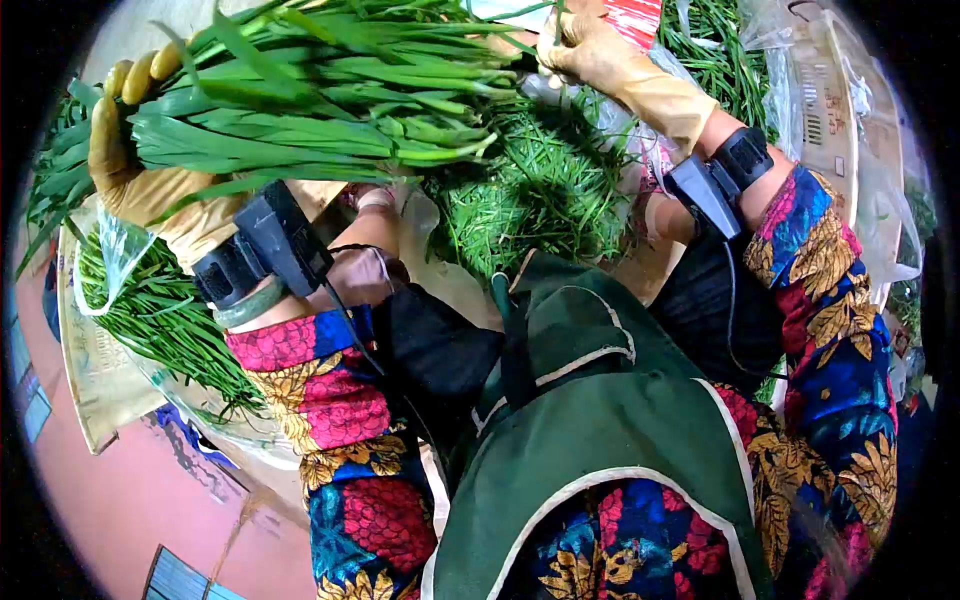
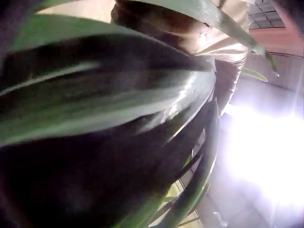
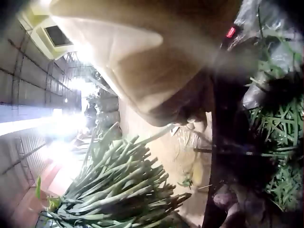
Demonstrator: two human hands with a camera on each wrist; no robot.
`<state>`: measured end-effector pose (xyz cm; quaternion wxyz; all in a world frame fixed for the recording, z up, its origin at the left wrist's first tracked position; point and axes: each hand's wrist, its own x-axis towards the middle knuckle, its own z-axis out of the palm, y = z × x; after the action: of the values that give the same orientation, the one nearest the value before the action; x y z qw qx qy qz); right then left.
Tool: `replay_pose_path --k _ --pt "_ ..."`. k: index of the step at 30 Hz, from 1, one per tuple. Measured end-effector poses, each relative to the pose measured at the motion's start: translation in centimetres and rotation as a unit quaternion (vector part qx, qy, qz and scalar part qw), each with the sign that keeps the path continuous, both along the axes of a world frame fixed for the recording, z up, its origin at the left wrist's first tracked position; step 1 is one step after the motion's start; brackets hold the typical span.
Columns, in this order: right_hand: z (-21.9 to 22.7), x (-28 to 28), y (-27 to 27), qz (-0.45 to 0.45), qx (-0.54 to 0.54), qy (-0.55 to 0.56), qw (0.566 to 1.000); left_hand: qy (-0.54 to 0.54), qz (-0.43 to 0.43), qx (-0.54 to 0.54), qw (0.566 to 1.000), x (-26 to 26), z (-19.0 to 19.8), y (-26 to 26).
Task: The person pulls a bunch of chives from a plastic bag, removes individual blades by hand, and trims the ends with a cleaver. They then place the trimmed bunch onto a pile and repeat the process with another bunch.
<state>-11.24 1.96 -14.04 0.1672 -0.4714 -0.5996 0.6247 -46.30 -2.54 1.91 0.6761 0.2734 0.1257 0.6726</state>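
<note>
A thick bunch of garlic chives (image 1: 330,110) lies across the top of the head view, leaf ends left, pale cut ends right. Wearing a tan glove, my left hand (image 1: 170,205) grips the leafy end, its fingers curled over the far side. Leaves fill most of the left wrist view and hide part of that glove (image 2: 218,35). My gloved right hand (image 1: 600,60) is just right of the stalk ends, fingers bent, pinching a thin chive stalk (image 3: 159,134). In the right wrist view the bunch's stalk ends (image 3: 128,185) fan out below the glove.
Loose green trimmings (image 1: 535,190) are heaped between the person's legs. At left, a basket (image 1: 95,370) holds more chives (image 1: 165,320). A plastic crate (image 1: 835,120) lined with clear bags stands at right beside more greens (image 1: 715,60). A red-and-white packet (image 1: 635,20) lies beyond the right hand.
</note>
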Motion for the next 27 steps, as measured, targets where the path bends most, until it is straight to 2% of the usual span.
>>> replay_pose_path --k 1,2,3,4,5,7,9,11,12,13,14,16,19,20,23,24,25,27 --pt "-1.0 0.2 0.0 0.031 -0.001 -0.032 0.999 0.034 0.053 0.001 0.998 -0.4 0.2 -0.3" --pt "-1.8 0.6 -0.8 0.066 0.016 -0.014 0.998 -0.006 0.014 -0.019 1.000 -1.4 0.5 -0.3" --pt "-2.6 1.3 -1.1 0.131 -0.040 -0.109 0.985 -0.038 -0.029 -0.020 0.999 -1.3 0.7 -0.7" --pt "-3.7 1.8 -2.1 0.214 0.084 -0.229 0.946 0.046 0.112 -0.018 0.992 -0.4 0.6 -0.7" --pt "-5.0 2.4 -3.2 0.290 0.208 -0.338 0.871 0.130 0.250 -0.018 0.959 0.8 0.5 -0.7" --pt "-6.7 3.5 -5.5 0.321 0.236 -0.410 0.820 0.165 0.215 0.071 0.960 1.6 0.0 -0.9" --pt "-7.7 2.9 -6.7 0.367 0.179 -0.461 0.788 0.201 0.178 0.156 0.951 2.1 -0.3 -1.0" --pt "-9.1 1.8 -7.9 0.387 0.070 -0.419 0.819 0.287 0.231 0.200 0.908 2.6 -0.5 -1.8" --pt "-9.4 1.4 -8.6 0.365 0.046 -0.376 0.851 0.353 0.299 0.200 0.864 3.0 -0.3 -2.3" --pt "-10.8 1.1 -9.8 0.366 0.057 -0.355 0.859 0.378 0.322 0.194 0.846 3.4 -0.5 -2.6" --pt "-12.0 1.0 -10.6 0.366 0.048 -0.356 0.859 0.388 0.326 0.185 0.842 3.7 -0.4 -2.9" --pt "-11.5 0.0 -12.1 0.353 0.038 -0.378 0.855 0.401 0.329 0.171 0.837 4.0 -0.5 -3.3" --pt "-12.7 -0.5 -13.7 0.333 0.107 -0.436 0.829 0.414 0.334 0.155 0.833 4.4 -0.8 -3.7" --pt "-13.3 -0.1 -14.0 0.336 0.121 -0.418 0.835 0.417 0.334 0.149 0.832 4.5 -0.8 -3.9" --pt "-14.1 0.0 -13.9 0.314 0.042 -0.389 0.865 0.418 0.330 0.136 0.836 4.6 -0.8 -3.9" --pt "-14.5 -0.3 -13.8 0.312 0.057 -0.392 0.864 0.417 0.329 0.132 0.837 4.6 -0.8 -3.9" --pt "-14.4 0.2 -13.7 0.286 0.069 -0.335 0.895 0.416 0.326 0.128 0.839 4.7 -0.8 -3.9" --pt "-14.2 0.7 -12.4 0.280 0.000 -0.279 0.919 0.413 0.322 0.119 0.844 4.6 -0.5 -3.9"
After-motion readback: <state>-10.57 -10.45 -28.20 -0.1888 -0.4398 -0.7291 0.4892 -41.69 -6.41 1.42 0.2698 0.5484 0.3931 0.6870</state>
